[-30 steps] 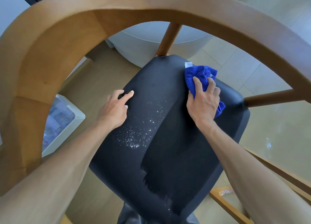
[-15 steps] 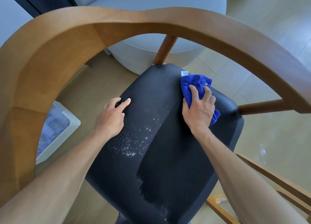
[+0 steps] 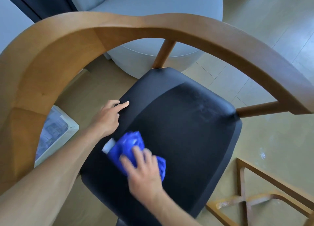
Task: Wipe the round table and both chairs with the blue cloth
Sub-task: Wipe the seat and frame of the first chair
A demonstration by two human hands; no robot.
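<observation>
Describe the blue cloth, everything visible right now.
The blue cloth is bright royal blue, looks like soft microfibre, and is bunched into a wad rather than spread flat. A white tag shows at its left edge. It lies on the near-left part of the black seat, pressed down by the right hand, whose fingers lie over it. Motion blur hides its weave. The left hand rests on the seat beside it, apart.

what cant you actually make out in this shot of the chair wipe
- Head view: right hand and blue cloth are motion-blurred, so the exact grip is unclear.
- Seat under the cloth and both forearms is covered.
- White box on the floor: partly behind the wooden backrest, contents unreadable.
- Round table: out of frame.
</observation>
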